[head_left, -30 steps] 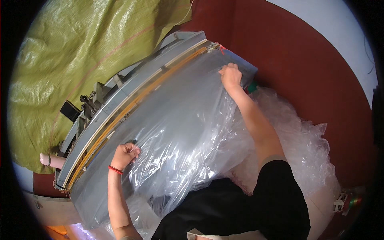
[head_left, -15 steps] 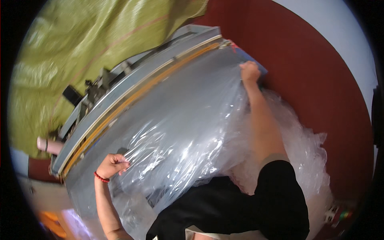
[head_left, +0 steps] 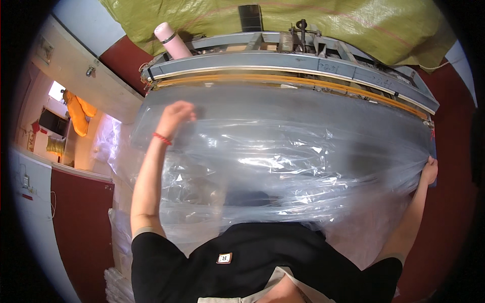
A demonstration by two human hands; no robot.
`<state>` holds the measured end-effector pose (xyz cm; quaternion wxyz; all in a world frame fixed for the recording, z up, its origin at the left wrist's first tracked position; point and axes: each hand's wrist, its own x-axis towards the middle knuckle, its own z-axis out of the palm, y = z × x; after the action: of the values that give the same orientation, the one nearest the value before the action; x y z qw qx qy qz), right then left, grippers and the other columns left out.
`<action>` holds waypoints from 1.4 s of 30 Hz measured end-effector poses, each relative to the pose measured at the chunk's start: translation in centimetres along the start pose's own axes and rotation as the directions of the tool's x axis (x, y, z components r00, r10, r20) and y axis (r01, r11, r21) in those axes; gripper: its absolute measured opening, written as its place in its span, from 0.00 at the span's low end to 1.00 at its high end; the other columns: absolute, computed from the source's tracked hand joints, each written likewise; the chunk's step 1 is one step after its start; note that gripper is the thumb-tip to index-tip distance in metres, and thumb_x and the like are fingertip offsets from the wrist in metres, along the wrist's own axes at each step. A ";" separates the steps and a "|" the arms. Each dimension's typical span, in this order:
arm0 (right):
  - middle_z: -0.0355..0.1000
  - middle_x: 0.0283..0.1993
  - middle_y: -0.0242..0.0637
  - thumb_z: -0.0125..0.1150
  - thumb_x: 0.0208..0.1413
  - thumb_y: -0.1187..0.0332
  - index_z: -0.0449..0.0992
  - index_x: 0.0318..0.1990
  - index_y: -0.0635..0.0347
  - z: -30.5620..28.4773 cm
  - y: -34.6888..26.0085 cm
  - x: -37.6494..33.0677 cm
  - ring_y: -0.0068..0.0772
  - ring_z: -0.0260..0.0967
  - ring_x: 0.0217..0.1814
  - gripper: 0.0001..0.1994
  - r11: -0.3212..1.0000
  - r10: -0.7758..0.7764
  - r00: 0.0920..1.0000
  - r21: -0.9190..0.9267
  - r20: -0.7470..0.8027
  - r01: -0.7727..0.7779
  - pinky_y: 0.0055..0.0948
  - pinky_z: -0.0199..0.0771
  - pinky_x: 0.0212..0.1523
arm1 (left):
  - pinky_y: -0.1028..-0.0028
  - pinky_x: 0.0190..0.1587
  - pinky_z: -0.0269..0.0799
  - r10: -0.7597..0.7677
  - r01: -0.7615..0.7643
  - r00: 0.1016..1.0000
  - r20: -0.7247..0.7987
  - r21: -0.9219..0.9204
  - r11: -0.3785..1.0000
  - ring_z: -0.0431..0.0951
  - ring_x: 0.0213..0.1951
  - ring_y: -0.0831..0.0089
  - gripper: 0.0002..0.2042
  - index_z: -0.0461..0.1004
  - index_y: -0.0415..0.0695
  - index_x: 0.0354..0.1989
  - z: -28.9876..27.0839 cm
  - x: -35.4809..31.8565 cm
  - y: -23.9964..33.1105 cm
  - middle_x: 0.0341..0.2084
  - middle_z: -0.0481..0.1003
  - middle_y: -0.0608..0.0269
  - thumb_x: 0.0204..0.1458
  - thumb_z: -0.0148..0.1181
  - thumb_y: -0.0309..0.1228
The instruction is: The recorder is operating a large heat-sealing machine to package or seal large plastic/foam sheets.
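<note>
A wide sheet of clear plastic film [head_left: 283,161] stretches in shiny creases between my two hands, over a grey table surface [head_left: 237,98]. My left hand [head_left: 177,115], with a red bead bracelet at the wrist, is closed on the film near the left part of the table; it is a little blurred. Far to the right, my right hand [head_left: 430,170] pinches the film at the table's right edge, where the folds gather into its fingers. The film's near side hangs down in front of my body.
Behind the table runs a grey metal frame [head_left: 227,63] with orange strips [head_left: 283,79] along it. On it lean a pink bottle [head_left: 172,40] and metal clamp parts [head_left: 303,38]. A yellow-green woven sheet [head_left: 343,20] hangs behind. At left stands an open door [head_left: 86,65]; more film [head_left: 121,242] lies below.
My view has turned to face the table squarely. The hands have spread wide apart across it, both still holding the film, which is now stretched along the table's length.
</note>
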<state>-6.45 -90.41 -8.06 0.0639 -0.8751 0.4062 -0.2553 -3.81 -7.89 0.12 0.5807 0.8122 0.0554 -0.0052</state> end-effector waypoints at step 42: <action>0.61 0.19 0.29 0.49 0.52 0.67 0.68 0.27 0.64 8.1 -15.8 0.0 0.19 0.57 0.23 0.09 0.455 -0.083 0.990 0.879 -0.115 0.140 0.22 0.61 0.27 | 0.83 0.22 0.55 0.194 -0.242 0.632 -0.750 0.048 0.969 0.57 0.19 0.84 0.05 0.66 0.41 0.22 -5.1 16.2 -11.6 0.16 0.61 0.74 0.46 0.51 0.29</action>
<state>8.31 -80.71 -10.02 0.4797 -0.7325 0.1586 -0.4563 10.89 1.96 -10.33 0.5254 0.7254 0.1911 0.4015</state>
